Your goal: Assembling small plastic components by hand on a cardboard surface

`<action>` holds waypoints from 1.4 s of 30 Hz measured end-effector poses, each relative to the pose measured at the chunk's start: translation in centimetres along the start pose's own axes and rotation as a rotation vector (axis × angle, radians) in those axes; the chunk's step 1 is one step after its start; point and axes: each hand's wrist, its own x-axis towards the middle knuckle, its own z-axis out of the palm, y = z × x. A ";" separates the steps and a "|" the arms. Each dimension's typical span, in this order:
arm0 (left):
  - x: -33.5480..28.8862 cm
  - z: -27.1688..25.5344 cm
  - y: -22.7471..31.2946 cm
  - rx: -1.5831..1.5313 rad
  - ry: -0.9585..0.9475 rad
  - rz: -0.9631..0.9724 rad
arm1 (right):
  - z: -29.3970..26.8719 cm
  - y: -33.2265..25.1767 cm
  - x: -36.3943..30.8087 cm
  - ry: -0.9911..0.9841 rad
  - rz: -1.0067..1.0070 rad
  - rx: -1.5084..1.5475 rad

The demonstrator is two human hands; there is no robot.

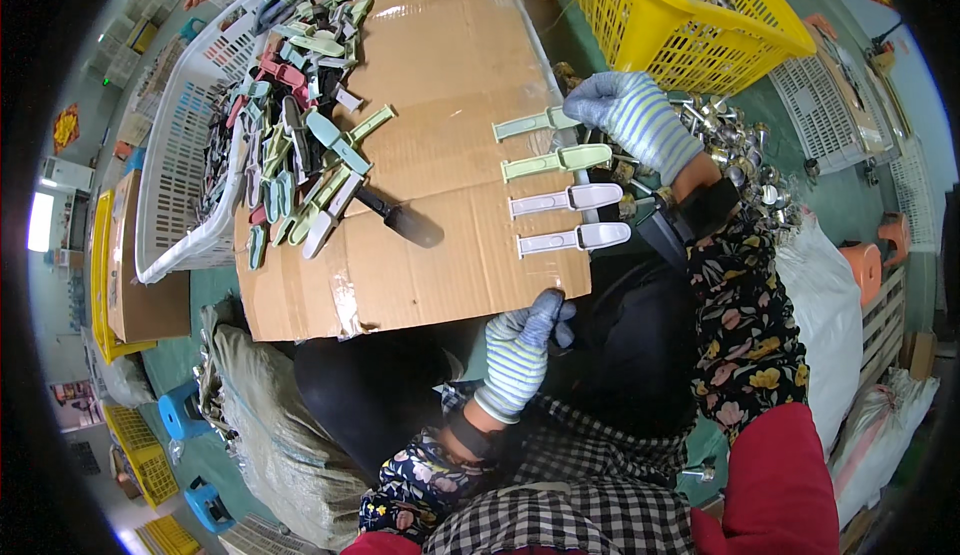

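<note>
Four pale plastic handles lie in a column along the right edge of a cardboard sheet (450,195). My right hand (640,120), in a striped knit glove, pinches the rounded end of the topmost grey-green handle (530,125). Below it are a light green handle (556,162), a lilac-white handle (566,200) and another whitish handle (573,240). My left hand (520,350), gloved too, has its fingers closed at the cardboard's near edge. On the left of the sheet a heap of mixed handles (310,155) spreads beside a dark-bladed tool (410,223).
A white crate (165,175) full of handles adjoins the sheet's left. Beyond its right side stand a yellow basket (690,40) and a pile of metal fittings (755,160). White sacks (820,305) lie at right, a beige sack (285,435) at left, blue stools (182,412) farther left.
</note>
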 end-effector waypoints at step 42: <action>2.8 -3.2 -5.7 0.129 -0.027 0.559 | 14.3 -12.9 -7.4 -0.188 -0.454 -0.973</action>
